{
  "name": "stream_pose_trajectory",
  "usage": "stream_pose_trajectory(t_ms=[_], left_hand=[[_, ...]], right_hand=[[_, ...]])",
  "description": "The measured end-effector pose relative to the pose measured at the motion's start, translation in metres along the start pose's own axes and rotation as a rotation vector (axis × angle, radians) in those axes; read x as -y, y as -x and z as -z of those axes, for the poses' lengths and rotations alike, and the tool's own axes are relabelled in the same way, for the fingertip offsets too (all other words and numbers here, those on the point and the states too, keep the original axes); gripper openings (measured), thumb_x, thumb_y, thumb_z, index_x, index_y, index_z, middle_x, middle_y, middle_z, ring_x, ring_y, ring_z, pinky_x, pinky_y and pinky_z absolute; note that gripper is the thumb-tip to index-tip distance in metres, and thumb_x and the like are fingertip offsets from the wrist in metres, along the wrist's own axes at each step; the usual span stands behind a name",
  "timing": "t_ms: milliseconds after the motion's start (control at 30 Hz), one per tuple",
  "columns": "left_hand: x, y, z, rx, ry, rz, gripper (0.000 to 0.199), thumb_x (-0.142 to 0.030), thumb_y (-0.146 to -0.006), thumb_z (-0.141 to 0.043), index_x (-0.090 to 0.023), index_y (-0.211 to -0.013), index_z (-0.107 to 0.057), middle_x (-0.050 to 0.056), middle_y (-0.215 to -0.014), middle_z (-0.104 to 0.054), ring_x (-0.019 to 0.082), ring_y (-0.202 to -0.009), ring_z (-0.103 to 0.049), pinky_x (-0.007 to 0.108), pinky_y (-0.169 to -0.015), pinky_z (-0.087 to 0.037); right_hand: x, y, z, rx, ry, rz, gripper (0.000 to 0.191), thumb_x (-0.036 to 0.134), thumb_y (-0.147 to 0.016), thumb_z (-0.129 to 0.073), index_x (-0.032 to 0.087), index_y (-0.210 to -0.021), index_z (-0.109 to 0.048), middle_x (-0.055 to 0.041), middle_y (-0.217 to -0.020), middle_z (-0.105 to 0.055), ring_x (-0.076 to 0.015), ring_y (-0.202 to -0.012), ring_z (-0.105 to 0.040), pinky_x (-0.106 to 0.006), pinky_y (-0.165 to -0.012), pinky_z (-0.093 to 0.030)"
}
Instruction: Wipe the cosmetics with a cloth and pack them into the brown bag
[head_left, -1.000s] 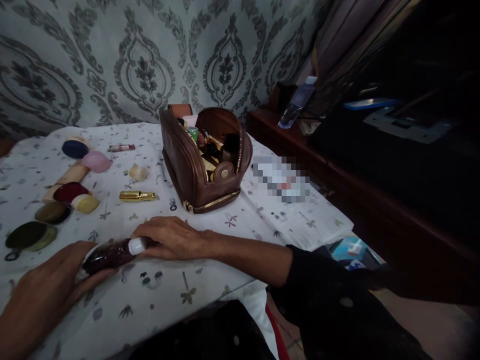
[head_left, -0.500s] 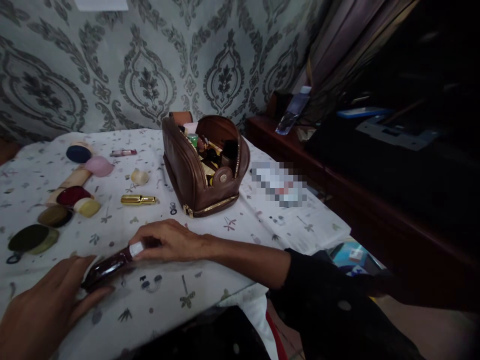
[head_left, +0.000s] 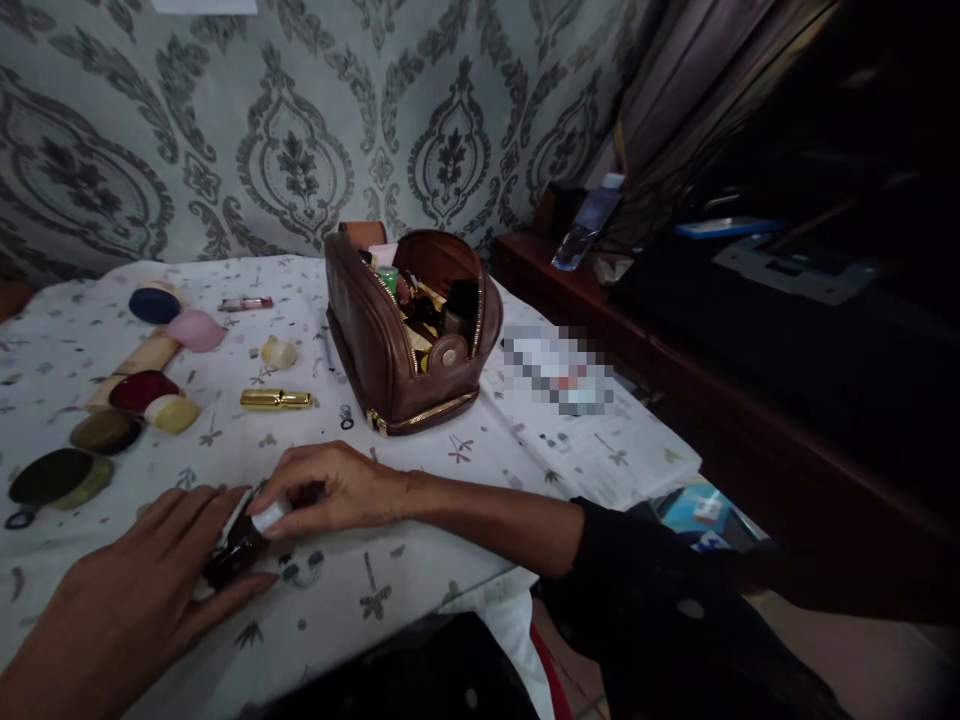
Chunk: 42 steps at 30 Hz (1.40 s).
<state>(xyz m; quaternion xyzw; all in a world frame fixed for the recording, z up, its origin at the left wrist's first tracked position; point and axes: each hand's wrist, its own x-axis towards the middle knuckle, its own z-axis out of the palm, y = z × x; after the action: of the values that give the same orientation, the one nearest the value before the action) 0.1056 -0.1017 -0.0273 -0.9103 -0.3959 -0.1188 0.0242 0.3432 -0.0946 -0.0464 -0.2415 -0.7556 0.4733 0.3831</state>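
A dark brown bottle (head_left: pixel 238 548) with a white cap (head_left: pixel 271 515) lies low over the near part of the table. My left hand (head_left: pixel 161 575) wraps round the bottle's body and hides much of it. Thumb and fingers of my right hand (head_left: pixel 326 490) pinch the white cap. Beyond the hands stands an unzipped brown makeup bag (head_left: pixel 390 340), packed with small cosmetics. A gold lipstick tube (head_left: pixel 275 399) lies between the bag and several cosmetics at the left, among them a pink sponge (head_left: pixel 196 330) and a dark red round compact (head_left: pixel 146 392).
A patterned white cloth (head_left: pixel 375 590) covers the table. Farther back are a pink lip gloss tube (head_left: pixel 246 303) and a small pale-yellow item (head_left: pixel 279 351). A blurred-out item (head_left: pixel 559 368) lies right of the bag. A clear bottle (head_left: pixel 589 222) leans on the dark wooden furniture (head_left: pixel 540 275).
My left hand has slid right and up along the bottle, covering more of it. The bottle's cap end is turned more toward me, and my right fingers have shifted on the cap.
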Motion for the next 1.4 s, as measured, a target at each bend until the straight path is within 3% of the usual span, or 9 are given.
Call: stream_pose_trajectory(t_ms=[133, 367, 567, 833, 933, 1033, 1200, 1400], left_hand=[[0.012, 0.006, -0.004, 0.115, 0.085, -0.026, 0.052, -0.071, -0.088, -0.041, -0.027, -0.111, -0.056, 0.005, -0.097, -0.065, 0.026, -0.090, -0.063, 0.034, -0.075, -0.049], [0.015, 0.021, -0.007, 0.103, 0.309, 0.099, 0.043, -0.067, -0.090, -0.042, -0.032, -0.111, -0.055, 0.002, -0.101, -0.065, 0.025, -0.093, -0.061, 0.035, -0.079, -0.047], [0.015, 0.024, -0.008, 0.130, 0.276, 0.175, 0.062, -0.081, -0.078, -0.044, -0.030, -0.111, -0.055, 0.002, -0.104, -0.065, 0.029, -0.092, -0.064, 0.036, -0.074, -0.049], [0.003, 0.015, 0.010, 0.119, 0.188, 0.065, 0.042, -0.059, -0.083, -0.060, -0.023, -0.106, -0.057, 0.004, -0.095, -0.067, 0.023, -0.081, -0.066, 0.032, -0.066, -0.051], [-0.003, 0.003, 0.018, 0.042, -0.075, 0.034, 0.039, -0.059, -0.087, -0.056, -0.020, -0.091, -0.055, 0.004, -0.085, -0.062, 0.024, -0.079, -0.062, 0.030, -0.059, -0.046], [0.000, -0.008, 0.016, -0.071, -0.313, -0.038, 0.049, -0.068, -0.087, -0.048, -0.019, -0.089, -0.052, 0.006, -0.083, -0.059, 0.025, -0.084, -0.058, 0.031, -0.061, -0.045], [0.005, -0.013, 0.004, -0.140, -0.334, -0.103, 0.061, -0.075, -0.086, -0.036, -0.017, -0.094, -0.052, 0.007, -0.085, -0.059, 0.024, -0.082, -0.055, 0.031, -0.060, -0.043], [-0.017, -0.024, 0.008, -0.225, -0.356, -0.156, 0.055, -0.064, -0.094, -0.035, -0.014, -0.097, -0.056, 0.010, -0.091, -0.062, 0.024, -0.082, -0.053, 0.032, -0.062, -0.043]], right_hand=[[0.000, 0.000, -0.002, -0.016, -0.071, -0.001, 0.012, 0.013, -0.082, -0.071, 0.012, -0.094, -0.068, 0.0009, -0.087, -0.059, -0.0067, -0.075, -0.053, -0.018, -0.071, -0.045], [0.000, -0.001, -0.001, 0.011, -0.048, 0.047, 0.015, 0.013, -0.084, -0.070, 0.010, -0.098, -0.068, -0.0034, -0.095, -0.062, -0.0102, -0.090, -0.058, -0.022, -0.084, -0.048], [-0.004, -0.001, -0.008, -0.070, -0.133, -0.131, 0.035, 0.017, -0.075, -0.078, 0.014, -0.109, -0.067, 0.0003, -0.089, -0.062, -0.0083, -0.076, -0.054, -0.020, -0.070, -0.047], [0.003, 0.000, -0.009, -0.052, -0.229, -0.235, 0.028, 0.027, -0.075, -0.076, 0.017, -0.100, -0.070, 0.0058, -0.068, -0.054, -0.0073, -0.061, -0.048, -0.020, -0.057, -0.039], [0.004, -0.002, -0.009, -0.106, -0.261, -0.212, 0.026, 0.031, -0.077, -0.074, 0.017, -0.099, -0.069, 0.0035, -0.074, -0.060, -0.0085, -0.065, -0.052, -0.022, -0.060, -0.041], [0.003, -0.004, -0.007, -0.186, -0.196, -0.226, 0.028, 0.035, -0.077, -0.074, 0.017, -0.098, -0.069, 0.0010, -0.078, -0.064, -0.0103, -0.068, -0.055, -0.024, -0.063, -0.044], [0.000, -0.004, -0.004, -0.224, -0.076, -0.246, 0.027, 0.036, -0.079, -0.071, 0.018, -0.099, -0.069, -0.0001, -0.078, -0.066, -0.0123, -0.068, -0.058, -0.026, -0.063, -0.046], [-0.003, -0.004, -0.005, -0.227, -0.049, -0.207, 0.027, 0.036, -0.079, -0.071, 0.018, -0.099, -0.068, -0.0002, -0.077, -0.065, -0.0135, -0.070, -0.059, -0.027, -0.066, -0.048]])
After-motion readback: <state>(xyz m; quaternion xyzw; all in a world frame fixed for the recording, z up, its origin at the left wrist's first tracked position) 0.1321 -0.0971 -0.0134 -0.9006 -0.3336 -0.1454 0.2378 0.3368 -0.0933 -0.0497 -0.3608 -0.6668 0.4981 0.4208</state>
